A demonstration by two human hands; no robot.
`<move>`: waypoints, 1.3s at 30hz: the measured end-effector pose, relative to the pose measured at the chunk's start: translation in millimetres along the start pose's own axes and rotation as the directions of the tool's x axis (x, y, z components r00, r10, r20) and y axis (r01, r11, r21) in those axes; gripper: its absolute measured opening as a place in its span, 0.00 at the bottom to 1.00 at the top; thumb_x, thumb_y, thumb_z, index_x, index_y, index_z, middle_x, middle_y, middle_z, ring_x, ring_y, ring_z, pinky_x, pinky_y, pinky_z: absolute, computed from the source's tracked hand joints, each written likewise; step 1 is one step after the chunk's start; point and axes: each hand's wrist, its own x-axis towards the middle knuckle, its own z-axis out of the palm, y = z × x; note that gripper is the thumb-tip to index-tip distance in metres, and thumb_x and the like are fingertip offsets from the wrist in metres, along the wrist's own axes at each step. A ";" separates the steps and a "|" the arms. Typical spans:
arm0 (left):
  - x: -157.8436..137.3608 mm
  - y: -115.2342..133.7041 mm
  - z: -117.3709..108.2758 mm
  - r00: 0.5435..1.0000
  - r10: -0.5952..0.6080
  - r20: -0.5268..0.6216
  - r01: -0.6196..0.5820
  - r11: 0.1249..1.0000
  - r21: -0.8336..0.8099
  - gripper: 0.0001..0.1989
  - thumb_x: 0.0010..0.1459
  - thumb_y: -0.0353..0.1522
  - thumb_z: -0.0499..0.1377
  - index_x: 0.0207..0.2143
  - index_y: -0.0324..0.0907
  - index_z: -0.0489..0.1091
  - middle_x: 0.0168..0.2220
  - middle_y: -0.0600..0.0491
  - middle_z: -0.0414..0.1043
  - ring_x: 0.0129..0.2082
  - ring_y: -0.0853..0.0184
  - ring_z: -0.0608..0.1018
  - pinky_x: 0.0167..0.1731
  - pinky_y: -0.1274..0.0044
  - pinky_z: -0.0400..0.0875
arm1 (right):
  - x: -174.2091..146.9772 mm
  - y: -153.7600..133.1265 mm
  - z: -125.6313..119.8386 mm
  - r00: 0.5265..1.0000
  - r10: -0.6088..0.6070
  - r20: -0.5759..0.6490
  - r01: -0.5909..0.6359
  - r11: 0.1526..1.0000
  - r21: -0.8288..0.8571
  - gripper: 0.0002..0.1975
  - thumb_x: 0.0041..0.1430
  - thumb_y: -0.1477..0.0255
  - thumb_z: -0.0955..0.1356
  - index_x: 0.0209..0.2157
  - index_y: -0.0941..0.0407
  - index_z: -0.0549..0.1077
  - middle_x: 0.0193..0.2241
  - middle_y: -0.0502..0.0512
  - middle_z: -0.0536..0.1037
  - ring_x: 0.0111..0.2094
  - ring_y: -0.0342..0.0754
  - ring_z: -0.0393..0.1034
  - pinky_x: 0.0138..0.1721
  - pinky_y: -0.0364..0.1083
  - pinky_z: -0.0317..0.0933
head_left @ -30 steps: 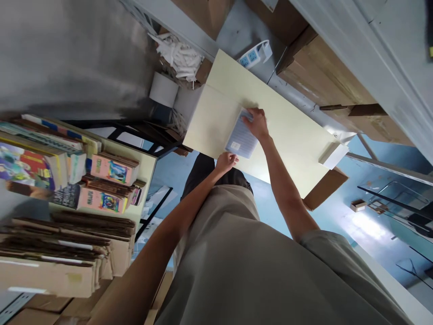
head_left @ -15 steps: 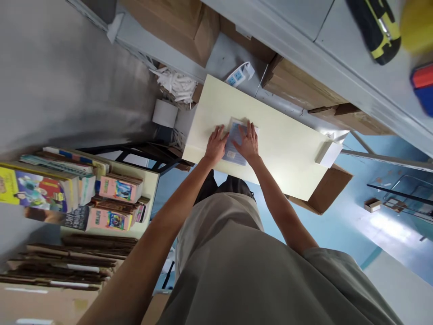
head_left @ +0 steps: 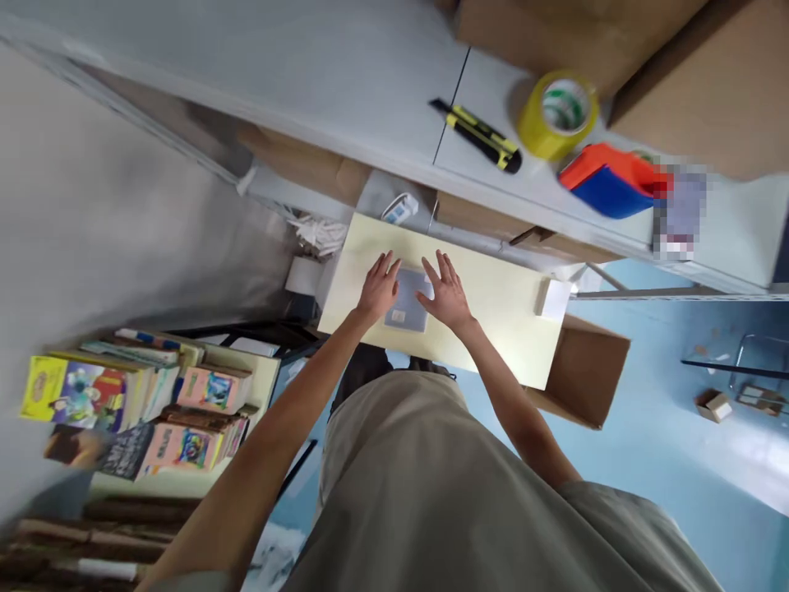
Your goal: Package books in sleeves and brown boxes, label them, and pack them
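Two bare hands over a pale table point(head_left: 499, 325), one to either side of a thin bluish packet point(head_left: 408, 300). On the left hand point(head_left: 377, 292), fingers apart and loosely stretched forward, thumb at the packet's left edge. On the right hand point(head_left: 449, 300), fingers also apart, fanned wide, thumb reaching over the packet's right edge and covering a bit of it. Impossible to tell resting contact from a slight gap at either hand. Packet flat on the table, between the hands; small pale label point(head_left: 398, 316) near its lower left, print too small to read. Below the table's near edge, dark trousers point(head_left: 363, 370), mostly hidden by a grey shirt point(head_left: 431, 477). Past the far edge, a power strip point(head_left: 399, 209), sockets hard to make out. On a shelf point(head_left: 370, 74), a cutter point(head_left: 484, 138), yellow tape point(head_left: 533, 125), and a red and blue object point(head_left: 610, 182) of unclear kind, right end lost in a pixelated patch. At the table's right end, a white box point(head_left: 554, 298); below, a carton point(head_left: 588, 362), partly covered by the tabletop. To the left, books point(head_left: 197, 390), titles mostly unreadable; lower left, cardboard point(head_left: 92, 538), blurred and cut off.
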 end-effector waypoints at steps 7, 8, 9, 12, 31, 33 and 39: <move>46.3 88.1 -86.4 0.877 0.322 -0.358 -0.319 0.945 0.068 0.28 0.80 0.33 0.55 0.77 0.43 0.71 0.85 0.38 0.64 0.86 0.47 0.66 0.87 0.50 0.61 | 33.5 -12.0 -132.8 0.907 -0.214 -0.364 0.182 0.976 -0.119 0.40 0.85 0.54 0.69 0.88 0.50 0.59 0.90 0.63 0.53 0.90 0.69 0.45 0.86 0.75 0.53; 51.5 101.0 -98.4 0.848 0.357 -0.393 -0.355 0.931 0.079 0.27 0.80 0.34 0.54 0.77 0.44 0.71 0.85 0.39 0.64 0.86 0.47 0.66 0.87 0.50 0.61 | 42.4 -13.3 -151.4 0.893 -0.228 -0.388 0.189 0.973 -0.136 0.39 0.86 0.53 0.68 0.88 0.52 0.60 0.89 0.65 0.55 0.89 0.69 0.48 0.86 0.74 0.53; 55.5 113.1 -109.6 0.823 0.385 -0.418 -0.386 0.919 0.087 0.26 0.81 0.35 0.54 0.77 0.45 0.71 0.85 0.40 0.65 0.86 0.48 0.65 0.87 0.50 0.61 | 51.9 -14.6 -168.9 0.885 -0.232 -0.403 0.184 0.971 -0.154 0.38 0.86 0.54 0.67 0.87 0.54 0.60 0.89 0.68 0.56 0.88 0.69 0.51 0.86 0.73 0.53; 60.3 142.2 -136.7 0.785 0.421 -0.455 -0.429 0.899 0.091 0.27 0.82 0.38 0.55 0.78 0.49 0.69 0.84 0.42 0.65 0.87 0.46 0.64 0.87 0.47 0.60 | 82.8 -18.7 -211.3 0.895 -0.199 -0.399 0.117 0.968 -0.222 0.37 0.87 0.60 0.66 0.86 0.62 0.61 0.86 0.74 0.60 0.84 0.68 0.58 0.84 0.68 0.55; 5.8 -37.7 -15.4 0.997 -0.022 0.069 0.016 0.996 0.090 0.38 0.72 0.29 0.60 0.81 0.29 0.63 0.84 0.25 0.62 0.86 0.38 0.65 0.85 0.46 0.61 | 33.3 0.0 -99.0 0.850 -0.186 -0.493 0.139 0.982 -0.130 0.30 0.90 0.57 0.56 0.78 0.53 0.74 0.75 0.66 0.77 0.74 0.66 0.72 0.78 0.70 0.67; -1.9 -64.6 10.7 0.987 -0.078 0.140 0.066 0.994 0.088 0.41 0.71 0.31 0.61 0.83 0.28 0.60 0.86 0.23 0.56 0.88 0.34 0.60 0.84 0.41 0.59 | -4.0 -1.9 -55.1 0.880 -0.120 -0.460 0.100 0.993 -0.069 0.28 0.90 0.57 0.59 0.76 0.50 0.76 0.73 0.65 0.79 0.73 0.67 0.73 0.77 0.70 0.70; -7.6 -105.8 58.9 0.980 0.038 0.193 -0.040 0.999 0.005 0.41 0.78 0.43 0.58 0.86 0.38 0.57 0.90 0.34 0.49 0.92 0.38 0.48 0.88 0.41 0.49 | -82.8 -20.5 67.5 0.886 0.234 -0.400 -0.180 0.969 0.170 0.21 0.83 0.62 0.67 0.69 0.50 0.81 0.64 0.66 0.87 0.65 0.63 0.81 0.70 0.65 0.78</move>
